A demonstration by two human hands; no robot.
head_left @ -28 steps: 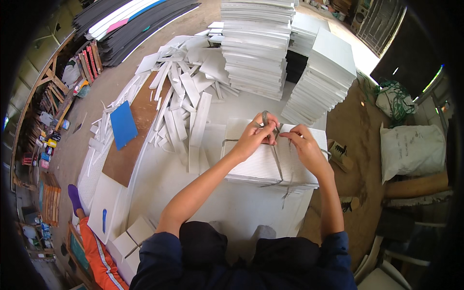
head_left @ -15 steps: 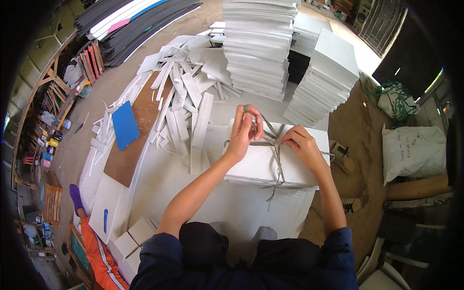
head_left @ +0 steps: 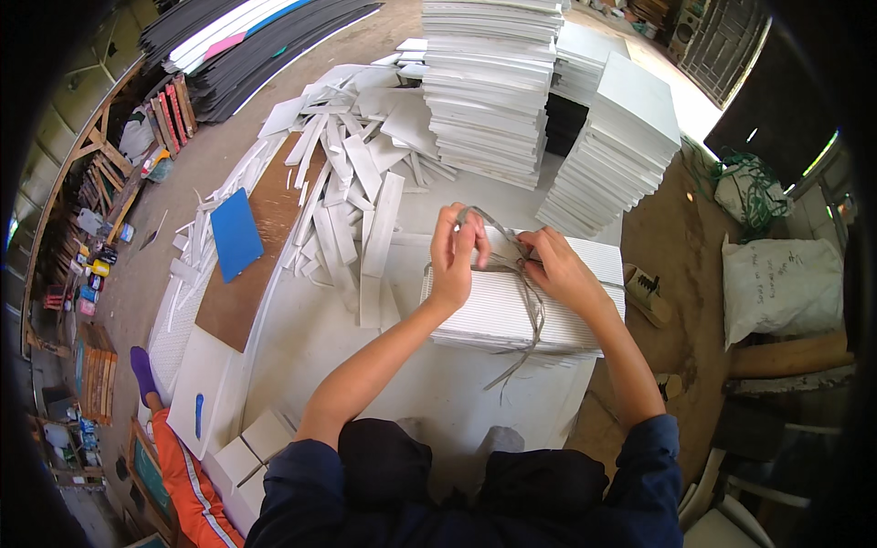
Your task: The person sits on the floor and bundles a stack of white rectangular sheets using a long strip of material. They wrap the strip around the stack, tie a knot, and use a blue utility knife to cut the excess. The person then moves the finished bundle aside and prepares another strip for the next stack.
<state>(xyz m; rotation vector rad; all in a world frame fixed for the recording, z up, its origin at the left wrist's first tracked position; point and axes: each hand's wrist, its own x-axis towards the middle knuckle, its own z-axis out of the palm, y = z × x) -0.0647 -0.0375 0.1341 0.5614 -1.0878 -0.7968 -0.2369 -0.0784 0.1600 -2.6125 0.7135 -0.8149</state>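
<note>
A stack of white ribbed sheets (head_left: 493, 315) lies in front of me, bound crosswise with a grey strap (head_left: 533, 315). My left hand (head_left: 454, 256) is above the stack's left part, its fingers curled round a loop of the strap. My right hand (head_left: 557, 265) pinches the strap where its strands cross on top of the stack. From that crossing, loose strap ends hang over the near edge of the stack. The exact form of the knot is hidden by the right fingers.
Tall stacks of white sheets (head_left: 493, 91) stand beyond, with another leaning stack (head_left: 621, 137) at right. White offcuts (head_left: 361, 173) are heaped at left, near a blue sheet (head_left: 237, 236) on a brown board (head_left: 228, 315). Another person's orange-clad leg (head_left: 187, 479) shows lower left; a shoe (head_left: 647, 294) lies right.
The strap loop has widened between my hands. My right hand has shifted slightly up and left onto the crossing, and the hanging ends have swung.
</note>
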